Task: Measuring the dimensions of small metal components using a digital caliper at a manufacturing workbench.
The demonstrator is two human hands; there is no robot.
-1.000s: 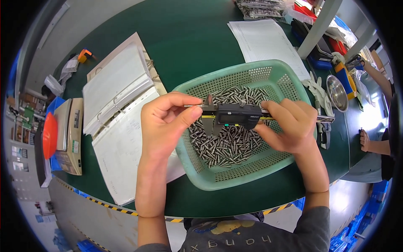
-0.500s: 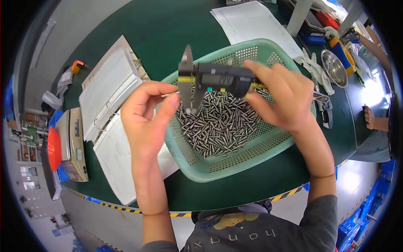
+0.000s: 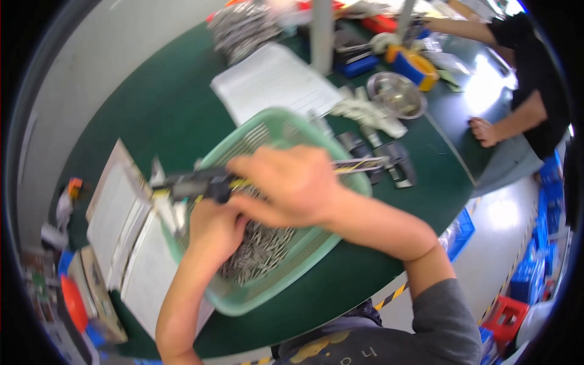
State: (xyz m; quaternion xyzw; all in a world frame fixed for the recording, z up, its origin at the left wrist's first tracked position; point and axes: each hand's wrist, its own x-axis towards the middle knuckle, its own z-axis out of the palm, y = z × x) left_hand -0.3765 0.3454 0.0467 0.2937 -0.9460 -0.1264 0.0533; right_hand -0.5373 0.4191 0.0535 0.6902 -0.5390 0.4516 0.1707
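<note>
My right hand (image 3: 289, 185) grips a dark digital caliper (image 3: 198, 184), held over a green perforated basket (image 3: 240, 308). The caliper's metal jaws point left and down, apart from each other, and its beam sticks out past my wrist. Below the caliper my left hand (image 3: 214, 234) is bent over the left part of the basket. Its fingertips are hidden and blurred, so what they hold does not show. Many small metal pins (image 3: 258, 255) lie heaped in the basket, partly covered by my hands.
An open ring binder (image 3: 118, 237) lies left of the basket, beside a scale (image 3: 97, 298) and an orange-red tray (image 3: 73, 304). Paper sheets (image 3: 274, 82), white gloves (image 3: 371, 115), a metal bowl (image 3: 395, 94) and more calipers (image 3: 394, 161) lie beyond. A co-worker's hand (image 3: 483, 132) rests at the right.
The view has swung, shifting the basket left and down. My left hand has left the caliper's jaw tips and is now under the caliper. My right hand has kept hold of the caliper.
</note>
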